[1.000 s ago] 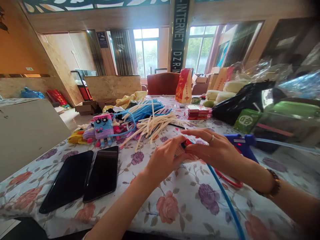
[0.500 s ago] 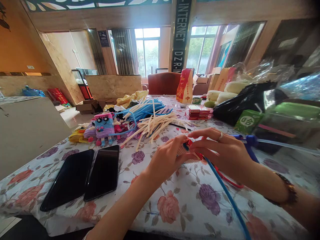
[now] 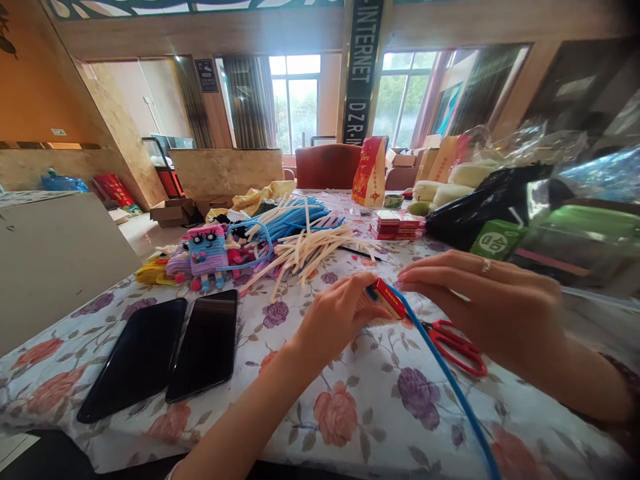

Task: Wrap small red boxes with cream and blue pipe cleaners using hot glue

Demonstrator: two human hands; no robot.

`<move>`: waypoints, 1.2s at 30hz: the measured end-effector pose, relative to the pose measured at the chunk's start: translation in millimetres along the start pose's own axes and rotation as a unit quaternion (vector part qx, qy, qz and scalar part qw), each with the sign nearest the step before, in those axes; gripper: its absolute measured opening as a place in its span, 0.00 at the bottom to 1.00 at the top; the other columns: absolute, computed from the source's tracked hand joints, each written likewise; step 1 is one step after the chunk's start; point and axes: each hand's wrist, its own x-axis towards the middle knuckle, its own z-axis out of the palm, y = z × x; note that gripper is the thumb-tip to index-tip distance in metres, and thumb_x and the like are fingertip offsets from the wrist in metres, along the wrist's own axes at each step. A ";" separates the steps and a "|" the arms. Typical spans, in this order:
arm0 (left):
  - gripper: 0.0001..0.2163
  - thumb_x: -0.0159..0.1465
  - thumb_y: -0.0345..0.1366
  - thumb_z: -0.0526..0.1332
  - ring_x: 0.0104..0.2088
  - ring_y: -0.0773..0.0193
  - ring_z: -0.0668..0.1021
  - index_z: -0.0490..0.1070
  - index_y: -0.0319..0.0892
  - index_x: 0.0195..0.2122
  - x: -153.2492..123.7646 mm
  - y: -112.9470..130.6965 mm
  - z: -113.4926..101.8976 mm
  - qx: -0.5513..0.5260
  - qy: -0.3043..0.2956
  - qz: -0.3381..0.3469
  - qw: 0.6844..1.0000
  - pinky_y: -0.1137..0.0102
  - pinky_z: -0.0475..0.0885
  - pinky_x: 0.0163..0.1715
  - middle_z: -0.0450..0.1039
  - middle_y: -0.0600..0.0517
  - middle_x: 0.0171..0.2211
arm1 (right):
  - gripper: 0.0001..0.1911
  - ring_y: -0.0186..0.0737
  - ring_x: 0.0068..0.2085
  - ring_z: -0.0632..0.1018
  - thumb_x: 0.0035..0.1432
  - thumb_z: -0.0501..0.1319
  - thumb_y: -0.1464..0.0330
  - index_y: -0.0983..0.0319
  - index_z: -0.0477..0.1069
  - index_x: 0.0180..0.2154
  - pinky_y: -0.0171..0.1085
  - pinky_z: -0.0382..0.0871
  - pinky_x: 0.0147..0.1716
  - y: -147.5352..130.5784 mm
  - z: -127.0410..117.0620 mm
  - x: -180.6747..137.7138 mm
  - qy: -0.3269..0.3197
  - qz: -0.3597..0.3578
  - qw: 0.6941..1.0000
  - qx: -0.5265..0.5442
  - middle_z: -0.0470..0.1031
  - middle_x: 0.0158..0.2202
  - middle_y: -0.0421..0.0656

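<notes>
My left hand (image 3: 333, 310) is closed around a small red box (image 3: 390, 298) with yellow lettering on its edge, held above the flowered tablecloth. Pale ribbed strips show on the box's near face, partly covered by my thumb. A blue fuzzy pipe cleaner (image 3: 453, 383) runs from the box's top edge down to the lower right. Just right of the box, my right hand (image 3: 493, 303) has its fingers stretched out, with nothing visible in them. Below that hand lie red-handled scissors (image 3: 457, 347), their blades partly hidden behind the pipe cleaner.
Blue and cream pipe cleaners (image 3: 315, 243) are heaped beyond my hands. Fuzzy dolls (image 3: 207, 257) sit left of them, behind two dark phone-like slabs (image 3: 205, 347). Stacked red boxes (image 3: 395, 225), a black bag (image 3: 480, 200) and a green carton (image 3: 497, 239) stand at the back right.
My right hand has let go of the box and moved right, uncovering its red edge and the scissors. It now hides the blue tool seen behind it before. My left hand stays put.
</notes>
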 end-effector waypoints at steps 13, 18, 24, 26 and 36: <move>0.09 0.65 0.35 0.54 0.39 0.66 0.79 0.63 0.42 0.45 -5.5 0.5 5.1 0.021 0.018 -0.001 1.000 0.71 0.75 0.38 0.76 0.51 0.39 | 0.11 0.32 0.19 0.73 0.55 0.61 0.62 0.57 0.76 0.24 0.33 0.65 0.20 27.1 15.7 55.5 -0.060 0.114 0.989 0.071 0.75 0.19 0.36; 0.09 0.64 0.34 0.55 0.38 0.65 0.78 0.63 0.42 0.45 -5.0 -0.3 3.4 0.029 0.008 -0.031 0.999 0.71 0.74 0.37 0.75 0.52 0.37 | 0.12 0.31 0.19 0.70 0.50 0.64 0.64 0.61 0.72 0.18 0.34 0.63 0.22 27.8 49.4 92.4 -0.126 0.136 0.978 0.096 0.72 0.16 0.37; 0.13 0.65 0.31 0.52 0.43 0.60 0.74 0.62 0.41 0.50 2.9 0.7 -3.7 0.078 -0.068 -0.054 0.993 0.65 0.73 0.42 0.71 0.48 0.44 | 0.12 0.34 0.27 0.72 0.59 0.55 0.67 0.65 0.76 0.32 0.34 0.61 0.29 18.0 113.0 129.4 -0.189 0.135 0.969 0.081 0.77 0.26 0.44; 0.14 0.64 0.28 0.52 0.44 0.60 0.73 0.63 0.44 0.51 4.5 -0.9 -6.6 0.101 -0.104 -0.052 0.988 0.64 0.73 0.42 0.67 0.48 0.47 | 0.14 0.35 0.28 0.73 0.61 0.52 0.69 0.66 0.76 0.34 0.34 0.61 0.30 19.5 137.5 139.6 -0.210 0.137 0.965 0.077 0.77 0.28 0.46; 0.12 0.65 0.28 0.50 0.48 0.60 0.73 0.68 0.45 0.46 0.7 -20.0 -19.8 -0.008 -0.139 -0.133 0.981 0.62 0.71 0.47 0.66 0.47 0.51 | 0.12 0.47 0.40 0.75 0.50 0.60 0.73 0.72 0.78 0.36 0.38 0.66 0.40 55.4 239.6 189.3 -0.209 0.187 0.955 0.095 0.77 0.35 0.52</move>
